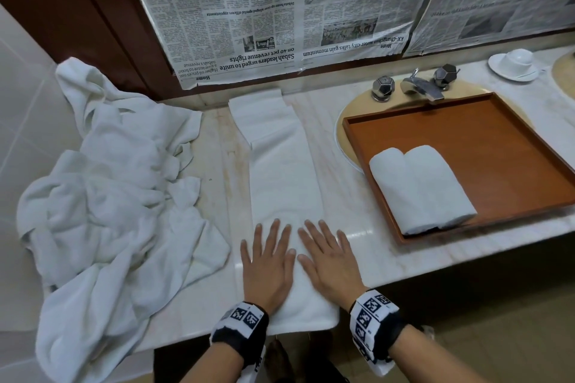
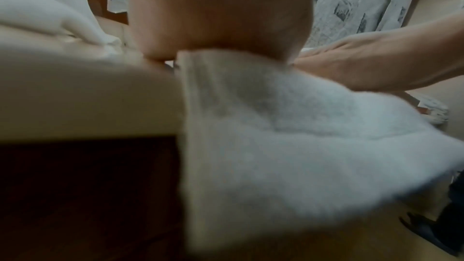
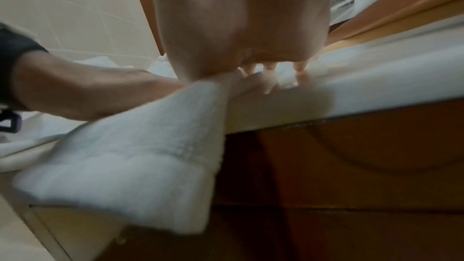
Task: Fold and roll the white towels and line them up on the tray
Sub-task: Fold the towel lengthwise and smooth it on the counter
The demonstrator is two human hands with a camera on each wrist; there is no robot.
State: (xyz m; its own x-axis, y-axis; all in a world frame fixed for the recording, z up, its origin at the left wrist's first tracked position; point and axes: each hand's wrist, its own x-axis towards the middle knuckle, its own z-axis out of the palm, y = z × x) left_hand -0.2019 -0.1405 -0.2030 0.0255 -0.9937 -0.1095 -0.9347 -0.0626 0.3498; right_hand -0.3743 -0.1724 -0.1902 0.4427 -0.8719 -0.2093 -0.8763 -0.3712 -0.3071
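Observation:
A white towel [image 1: 280, 171] folded into a long narrow strip lies on the marble counter, running from the wall to the front edge, its near end [image 2: 288, 146] hanging over the edge. My left hand [image 1: 267, 261] and right hand [image 1: 326, 261] lie flat side by side on its near part, fingers straight and spread. Two rolled white towels [image 1: 423, 188] lie side by side at the front left of the brown wooden tray [image 1: 485, 137]. In the right wrist view my fingertips [image 3: 268, 84] press the towel [image 3: 130, 166] at the counter edge.
A heap of loose white towels [image 1: 109, 196] covers the counter's left part and hangs over its edge. The tray sits over a sink with chrome taps [image 1: 417, 85] behind it. A white cup on a saucer [image 1: 513, 64] stands far right. Newspaper [image 1: 280, 9] covers the wall.

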